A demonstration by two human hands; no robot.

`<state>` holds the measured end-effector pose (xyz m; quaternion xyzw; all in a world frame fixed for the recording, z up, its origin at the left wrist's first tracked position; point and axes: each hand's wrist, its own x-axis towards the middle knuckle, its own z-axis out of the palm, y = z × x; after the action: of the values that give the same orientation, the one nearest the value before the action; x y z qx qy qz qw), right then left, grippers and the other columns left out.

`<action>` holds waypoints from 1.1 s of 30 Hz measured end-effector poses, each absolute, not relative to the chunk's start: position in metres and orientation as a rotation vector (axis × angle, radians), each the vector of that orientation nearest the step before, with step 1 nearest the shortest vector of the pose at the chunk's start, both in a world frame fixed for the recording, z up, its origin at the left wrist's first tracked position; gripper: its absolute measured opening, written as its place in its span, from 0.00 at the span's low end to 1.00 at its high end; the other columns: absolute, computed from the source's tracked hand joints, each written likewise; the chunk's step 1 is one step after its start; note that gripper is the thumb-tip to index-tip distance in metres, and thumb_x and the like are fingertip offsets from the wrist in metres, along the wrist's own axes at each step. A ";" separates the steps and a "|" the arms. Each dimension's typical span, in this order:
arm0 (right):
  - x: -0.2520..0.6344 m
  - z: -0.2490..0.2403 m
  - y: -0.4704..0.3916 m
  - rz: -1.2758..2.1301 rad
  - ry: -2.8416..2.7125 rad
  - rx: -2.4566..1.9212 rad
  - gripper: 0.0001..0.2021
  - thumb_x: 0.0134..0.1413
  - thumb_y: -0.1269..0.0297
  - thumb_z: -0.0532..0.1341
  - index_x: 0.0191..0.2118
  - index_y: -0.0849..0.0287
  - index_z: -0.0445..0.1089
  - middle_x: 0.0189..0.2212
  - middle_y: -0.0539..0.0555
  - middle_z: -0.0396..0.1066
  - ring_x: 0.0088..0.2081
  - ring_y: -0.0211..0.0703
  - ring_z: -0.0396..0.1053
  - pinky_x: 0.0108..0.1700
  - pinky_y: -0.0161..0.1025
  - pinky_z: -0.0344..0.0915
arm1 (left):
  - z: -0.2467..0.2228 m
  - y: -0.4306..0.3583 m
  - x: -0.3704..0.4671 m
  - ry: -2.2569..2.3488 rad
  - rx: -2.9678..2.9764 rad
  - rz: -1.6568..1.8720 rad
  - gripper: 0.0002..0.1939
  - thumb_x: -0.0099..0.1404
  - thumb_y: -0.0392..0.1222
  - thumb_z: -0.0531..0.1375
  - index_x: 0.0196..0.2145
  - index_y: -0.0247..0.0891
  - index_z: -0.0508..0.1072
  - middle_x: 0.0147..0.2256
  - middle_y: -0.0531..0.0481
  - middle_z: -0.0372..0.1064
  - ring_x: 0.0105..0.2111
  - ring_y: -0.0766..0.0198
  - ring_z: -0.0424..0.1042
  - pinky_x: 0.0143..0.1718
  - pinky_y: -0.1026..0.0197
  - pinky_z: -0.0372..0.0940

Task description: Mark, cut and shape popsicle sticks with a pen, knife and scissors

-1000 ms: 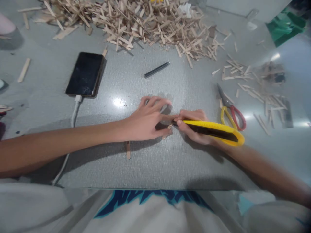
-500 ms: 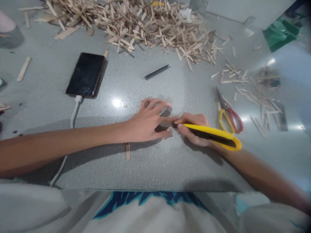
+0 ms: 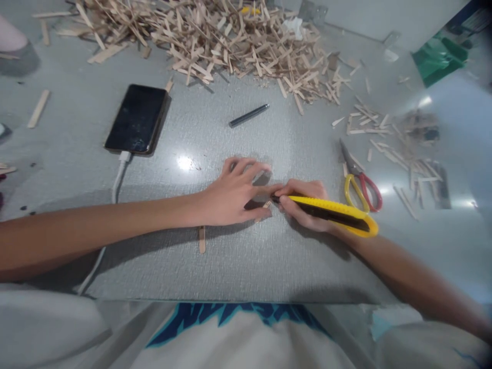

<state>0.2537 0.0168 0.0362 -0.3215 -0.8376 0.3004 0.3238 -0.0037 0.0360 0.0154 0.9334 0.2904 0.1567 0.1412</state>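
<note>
My right hand (image 3: 305,205) is closed around a yellow and black utility knife (image 3: 334,212), its handle pointing right and its blade end at my left fingertips. The blade itself is mostly hidden. My left hand (image 3: 242,192) lies on the grey table (image 3: 238,271), thumb and index finger steadying a small piece of wooden stick (image 3: 266,206) under the knife tip. The other left fingers are curved and spread above the table. Much of that piece is covered by the fingers. Another wooden stick (image 3: 202,241) lies partly beneath my left wrist.
A heap of wooden sticks (image 3: 230,41) spreads along the back. Scissors (image 3: 361,184) with yellow and red handles lie right, near scattered stick pieces (image 3: 400,154). A black pen (image 3: 249,115) lies in the middle. At left, a phone (image 3: 136,118) has a white cable (image 3: 117,179) plugged in.
The view has shifted very slightly. Both hands keep nearly the same pose, with the knife tip still at the wooden piece.
</note>
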 end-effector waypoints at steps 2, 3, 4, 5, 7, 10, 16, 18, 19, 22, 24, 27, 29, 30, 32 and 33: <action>0.254 0.035 0.016 0.774 -2.214 -0.848 0.09 0.75 0.63 0.60 0.38 0.54 0.70 0.25 0.46 0.74 0.23 0.35 0.69 0.29 0.36 0.64 | 0.015 0.035 -0.004 0.824 2.719 0.438 0.27 0.80 0.60 0.60 0.68 0.48 0.76 0.71 0.34 0.60 0.71 0.29 0.57 0.66 0.26 0.53; 0.254 0.034 0.016 0.772 -2.221 -0.856 0.09 0.75 0.62 0.60 0.38 0.53 0.70 0.26 0.46 0.74 0.24 0.36 0.70 0.29 0.36 0.64 | 0.015 0.034 -0.004 0.817 2.730 0.434 0.26 0.81 0.59 0.59 0.68 0.47 0.76 0.71 0.33 0.59 0.71 0.29 0.57 0.67 0.26 0.53; 0.255 0.034 0.015 0.771 -2.229 -0.864 0.09 0.75 0.62 0.59 0.38 0.53 0.70 0.27 0.47 0.75 0.25 0.37 0.70 0.30 0.37 0.65 | 0.014 0.033 -0.004 0.816 2.740 0.431 0.26 0.81 0.58 0.58 0.69 0.46 0.75 0.72 0.33 0.59 0.71 0.30 0.57 0.68 0.26 0.52; 0.255 0.033 0.015 0.769 -2.237 -0.872 0.09 0.76 0.62 0.59 0.39 0.52 0.70 0.28 0.47 0.75 0.25 0.38 0.71 0.30 0.37 0.66 | 0.014 0.032 -0.004 0.819 2.750 0.429 0.26 0.82 0.57 0.57 0.70 0.45 0.74 0.72 0.33 0.59 0.71 0.30 0.57 0.68 0.25 0.52; 0.256 0.033 0.014 0.769 -2.247 -0.877 0.08 0.76 0.62 0.59 0.40 0.51 0.71 0.28 0.47 0.75 0.26 0.38 0.71 0.31 0.38 0.67 | 0.014 0.030 -0.004 0.829 2.767 0.426 0.27 0.83 0.56 0.56 0.72 0.44 0.72 0.73 0.32 0.58 0.72 0.31 0.57 0.69 0.25 0.51; 0.256 0.033 0.015 0.775 -2.242 -0.842 0.07 0.76 0.63 0.60 0.40 0.52 0.71 0.27 0.46 0.72 0.24 0.37 0.68 0.30 0.37 0.65 | 0.017 0.029 -0.004 0.825 2.808 0.393 0.30 0.83 0.60 0.56 0.73 0.43 0.71 0.73 0.31 0.58 0.72 0.30 0.57 0.69 0.25 0.52; 0.252 0.037 0.014 0.777 -2.229 -0.807 0.08 0.75 0.65 0.59 0.39 0.54 0.69 0.26 0.45 0.69 0.24 0.35 0.67 0.30 0.36 0.62 | 0.029 0.031 -0.002 0.831 2.894 0.311 0.30 0.83 0.60 0.53 0.72 0.42 0.71 0.70 0.31 0.62 0.69 0.30 0.61 0.65 0.29 0.58; 0.252 0.040 0.014 0.796 -2.219 -0.825 0.09 0.76 0.64 0.59 0.38 0.55 0.69 0.25 0.45 0.68 0.24 0.34 0.65 0.30 0.36 0.61 | 0.031 0.030 -0.002 0.844 2.907 0.297 0.29 0.83 0.59 0.53 0.72 0.43 0.71 0.71 0.32 0.62 0.70 0.31 0.60 0.65 0.31 0.59; 0.251 0.042 0.014 0.814 -2.209 -0.847 0.11 0.76 0.63 0.59 0.36 0.55 0.68 0.25 0.45 0.68 0.23 0.34 0.65 0.30 0.36 0.60 | 0.031 0.030 -0.002 0.849 2.908 0.299 0.29 0.83 0.59 0.54 0.72 0.43 0.71 0.71 0.32 0.61 0.70 0.32 0.60 0.65 0.31 0.59; 0.250 0.048 0.012 0.894 -2.160 -0.947 0.16 0.76 0.59 0.61 0.33 0.56 0.68 0.24 0.46 0.68 0.24 0.35 0.65 0.30 0.37 0.60 | 0.029 0.029 -0.002 0.860 2.886 0.331 0.29 0.83 0.60 0.55 0.73 0.46 0.70 0.71 0.33 0.62 0.70 0.33 0.60 0.66 0.32 0.58; 0.248 0.050 0.010 1.014 -2.087 -1.043 0.18 0.75 0.56 0.63 0.31 0.56 0.68 0.23 0.46 0.69 0.23 0.35 0.66 0.29 0.36 0.62 | 0.028 0.030 -0.002 0.868 2.863 0.340 0.30 0.82 0.61 0.56 0.73 0.47 0.70 0.71 0.34 0.62 0.69 0.33 0.60 0.66 0.31 0.57; 0.245 0.048 0.006 1.338 -1.813 -1.152 0.19 0.74 0.50 0.66 0.32 0.55 0.68 0.23 0.46 0.71 0.20 0.34 0.66 0.24 0.34 0.63 | 0.027 0.032 -0.002 0.871 2.834 0.319 0.32 0.80 0.64 0.58 0.72 0.45 0.71 0.71 0.32 0.61 0.70 0.30 0.59 0.66 0.29 0.56; 0.244 0.045 0.005 1.535 -1.615 -1.166 0.19 0.73 0.47 0.67 0.34 0.54 0.68 0.23 0.45 0.72 0.18 0.34 0.65 0.19 0.33 0.62 | 0.027 0.033 -0.002 0.868 2.811 0.312 0.33 0.79 0.66 0.58 0.71 0.44 0.73 0.72 0.31 0.60 0.70 0.29 0.58 0.66 0.28 0.55; 0.243 0.044 0.006 1.597 -1.548 -1.165 0.19 0.72 0.46 0.67 0.35 0.54 0.67 0.23 0.45 0.73 0.17 0.34 0.65 0.18 0.32 0.62 | 0.027 0.033 -0.002 0.870 2.795 0.314 0.33 0.79 0.66 0.58 0.71 0.44 0.73 0.72 0.30 0.60 0.71 0.29 0.57 0.67 0.27 0.54; 0.242 0.043 0.007 1.656 -1.486 -1.163 0.20 0.71 0.46 0.68 0.35 0.54 0.67 0.23 0.45 0.73 0.17 0.33 0.64 0.17 0.31 0.62 | 0.027 0.034 -0.002 0.882 2.752 0.317 0.33 0.78 0.67 0.59 0.70 0.44 0.75 0.73 0.31 0.59 0.71 0.28 0.57 0.67 0.27 0.53; 0.242 0.043 0.008 1.666 -1.476 -1.158 0.20 0.71 0.46 0.69 0.35 0.54 0.68 0.23 0.45 0.73 0.17 0.33 0.64 0.17 0.31 0.62 | 0.027 0.034 -0.002 0.889 2.732 0.318 0.33 0.78 0.67 0.60 0.69 0.45 0.75 0.73 0.32 0.59 0.71 0.28 0.56 0.68 0.26 0.52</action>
<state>0.2425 0.0083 0.0428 -0.4385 -0.5592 0.6311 0.3109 -0.0021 0.0341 0.0274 0.9377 0.3052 0.1092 0.1254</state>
